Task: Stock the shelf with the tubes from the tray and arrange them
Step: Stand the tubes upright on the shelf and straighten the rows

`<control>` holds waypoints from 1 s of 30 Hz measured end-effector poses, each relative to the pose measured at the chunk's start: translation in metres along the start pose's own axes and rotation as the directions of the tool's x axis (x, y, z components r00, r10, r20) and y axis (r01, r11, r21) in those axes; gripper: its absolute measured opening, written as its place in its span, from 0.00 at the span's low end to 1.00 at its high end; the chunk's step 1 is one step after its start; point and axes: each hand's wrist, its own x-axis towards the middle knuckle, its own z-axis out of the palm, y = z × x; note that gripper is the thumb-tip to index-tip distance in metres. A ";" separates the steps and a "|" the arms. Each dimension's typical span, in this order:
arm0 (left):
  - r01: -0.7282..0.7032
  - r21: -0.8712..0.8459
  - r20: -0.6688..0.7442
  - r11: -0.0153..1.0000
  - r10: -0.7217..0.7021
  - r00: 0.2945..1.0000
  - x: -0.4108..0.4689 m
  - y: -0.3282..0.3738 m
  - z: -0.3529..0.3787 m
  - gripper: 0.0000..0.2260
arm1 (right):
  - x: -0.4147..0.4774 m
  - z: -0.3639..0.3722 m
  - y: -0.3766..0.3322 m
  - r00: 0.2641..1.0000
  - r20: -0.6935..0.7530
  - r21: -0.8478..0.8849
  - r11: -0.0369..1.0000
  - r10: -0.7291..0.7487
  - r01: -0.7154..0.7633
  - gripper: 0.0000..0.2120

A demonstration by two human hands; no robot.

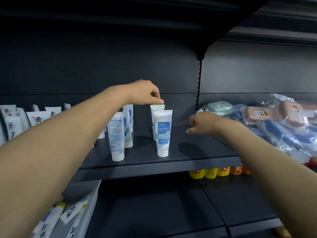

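The left hand pinches the top of a white tube on the shelf, just behind the front tube labelled "控". Right of it, the right hand hovers loosely curled, holding nothing.

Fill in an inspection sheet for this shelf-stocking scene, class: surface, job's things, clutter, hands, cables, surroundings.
Surface: dark shelf, tubes standing on it.
Job's things: rear tube upright behind front tube; tray at lower left holds more.
Clutter: wrapped packs on the right; yellow bottles below.
Hands: left hand pinches rear tube's top; right hand hovers beside, holding nothing.
Cables: nothing seen.
Surroundings: dark back panel.
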 end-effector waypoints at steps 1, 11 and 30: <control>0.012 0.015 -0.014 1.000 -0.012 1.000 -0.010 0.001 -0.006 0.16 | -0.006 -0.007 -0.002 1.000 -0.007 -0.002 1.000 -0.002 0.002 0.20; 0.207 0.208 -0.057 0.956 -0.199 0.978 -0.118 -0.009 -0.056 0.17 | -0.059 -0.060 -0.056 0.993 -0.114 0.040 0.998 -0.040 0.045 0.18; 0.405 0.446 0.043 0.798 -0.471 0.881 -0.390 -0.145 -0.107 0.18 | -0.104 -0.087 -0.337 0.981 -0.058 0.124 0.973 -0.187 0.193 0.19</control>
